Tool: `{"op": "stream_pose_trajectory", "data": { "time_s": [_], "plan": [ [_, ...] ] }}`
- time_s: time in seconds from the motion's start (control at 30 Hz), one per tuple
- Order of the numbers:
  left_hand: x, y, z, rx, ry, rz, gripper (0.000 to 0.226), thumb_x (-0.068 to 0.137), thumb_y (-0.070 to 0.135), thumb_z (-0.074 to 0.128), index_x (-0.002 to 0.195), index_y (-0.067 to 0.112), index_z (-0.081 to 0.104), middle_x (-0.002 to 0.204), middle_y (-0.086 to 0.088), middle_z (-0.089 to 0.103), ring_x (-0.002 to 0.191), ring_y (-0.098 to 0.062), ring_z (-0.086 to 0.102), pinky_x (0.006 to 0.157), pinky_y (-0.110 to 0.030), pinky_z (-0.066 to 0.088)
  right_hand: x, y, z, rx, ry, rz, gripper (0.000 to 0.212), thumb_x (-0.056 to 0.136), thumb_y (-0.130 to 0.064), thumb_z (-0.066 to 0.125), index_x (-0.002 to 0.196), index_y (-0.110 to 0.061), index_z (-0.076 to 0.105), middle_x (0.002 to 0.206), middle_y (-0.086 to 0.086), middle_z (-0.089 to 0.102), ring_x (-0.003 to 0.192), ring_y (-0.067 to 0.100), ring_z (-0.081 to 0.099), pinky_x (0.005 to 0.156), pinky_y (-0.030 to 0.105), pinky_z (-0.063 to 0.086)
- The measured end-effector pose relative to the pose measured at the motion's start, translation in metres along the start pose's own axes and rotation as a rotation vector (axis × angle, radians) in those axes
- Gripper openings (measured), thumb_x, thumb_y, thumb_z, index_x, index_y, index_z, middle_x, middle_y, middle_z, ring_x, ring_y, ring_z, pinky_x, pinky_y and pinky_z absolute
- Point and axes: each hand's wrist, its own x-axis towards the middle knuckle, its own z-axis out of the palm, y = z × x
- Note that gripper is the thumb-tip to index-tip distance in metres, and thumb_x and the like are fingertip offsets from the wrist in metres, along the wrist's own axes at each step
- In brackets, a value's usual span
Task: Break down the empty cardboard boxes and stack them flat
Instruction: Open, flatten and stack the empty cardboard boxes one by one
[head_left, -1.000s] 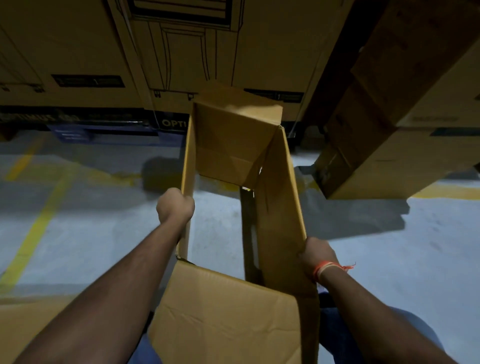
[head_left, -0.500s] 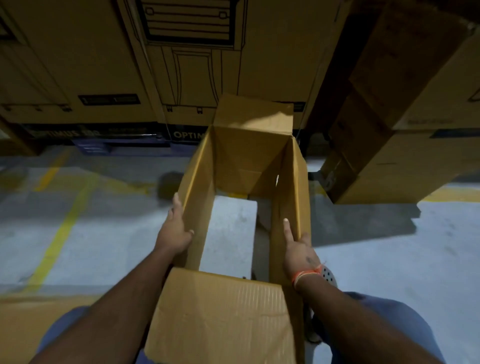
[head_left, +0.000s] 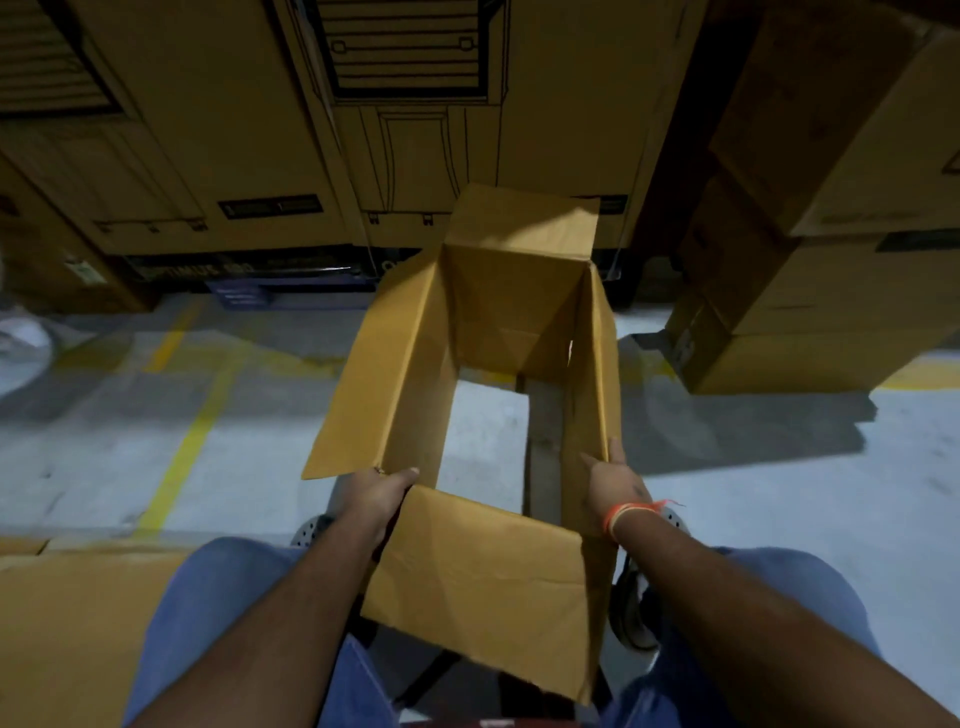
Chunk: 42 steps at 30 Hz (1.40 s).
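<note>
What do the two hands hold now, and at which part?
Both hold the open cardboard box. The left hand grips its near left corner; the right hand grips the right wall's top edge.

Open-ended cardboard box (head_left: 498, 312) between both hands

one open box (head_left: 498, 332), two hands.

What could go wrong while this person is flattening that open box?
Both hands grip thin raw edges: the left hand at the near left corner, the right hand on the right wall of the open box, so a cardboard cut or a pinch seems possible as it folds. The loose near flap hides the feet below.
</note>
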Motion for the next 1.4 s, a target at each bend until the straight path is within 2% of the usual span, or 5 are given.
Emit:
{"op": "stream_pose_trajectory", "data": {
  "time_s": [0.23, 0.4, 0.8, 0.93, 1.4],
  "plan": [
    [0.000, 0.011, 0.008, 0.013, -0.175, 0.224, 0.079, 0.083, 0.045, 0.081, 0.146, 0.006, 0.052, 0.143, -0.010, 0.058, 0.127, -0.032, 0.057, 0.099, -0.040, 0.048, -0.051, 0.014, 0.021, 0.140, 0.004, -0.115, 0.118, 0.088, 0.007, 0.049, 0.143, -0.055, -0.035, 0.168, 0.014, -0.001, 0.091, 0.027, 0.069, 0.080, 0.049, 0.061],
    [-0.004, 0.009, 0.019, 0.094, -0.284, 0.256, 0.094, 0.083, 0.059, 0.075, 0.156, 0.013, 0.038, 0.159, -0.008, 0.042, 0.141, -0.034, 0.044, 0.114, -0.053, 0.039, -0.068, 0.025, 0.026, 0.195, -0.007, -0.080, 0.130, 0.085, -0.006, 0.065, 0.137, -0.049, -0.046, 0.113, 0.014, 0.064, 0.085, 0.025, 0.068, 0.086, 0.053, 0.058],
    [0.006, 0.000, 0.019, 0.574, -0.112, 0.299, 0.071, 0.083, 0.066, 0.068, 0.141, 0.026, 0.060, 0.137, -0.006, 0.064, 0.122, -0.032, 0.060, 0.101, -0.048, 0.050, -0.077, -0.011, 0.049, 0.002, -0.200, -0.155, 0.077, 0.089, -0.008, 0.059, 0.153, -0.012, 0.018, 0.124, 0.022, 0.060, 0.112, 0.040, 0.062, 0.086, 0.044, 0.051],
    [0.005, -0.009, 0.023, 0.385, -0.098, 0.278, 0.020, 0.092, 0.030, 0.075, 0.106, 0.017, 0.080, 0.106, -0.006, 0.076, 0.092, -0.022, 0.065, 0.083, -0.029, 0.047, -0.070, -0.017, 0.056, -0.047, -0.326, -0.229, 0.085, 0.090, -0.012, 0.059, 0.160, -0.015, 0.011, 0.143, 0.022, 0.052, 0.128, 0.040, 0.053, 0.102, 0.043, 0.049],
    [0.018, -0.013, 0.033, 0.192, -0.100, 0.256, 0.015, 0.092, 0.015, 0.075, 0.104, 0.007, 0.080, 0.098, -0.005, 0.073, 0.092, -0.015, 0.063, 0.083, -0.024, 0.044, -0.001, 0.005, 0.069, 0.289, -0.415, 0.003, 0.054, 0.099, -0.035, 0.059, 0.143, -0.009, 0.041, 0.132, 0.022, 0.059, 0.111, 0.038, 0.064, 0.095, 0.046, 0.054]
  ]
}}
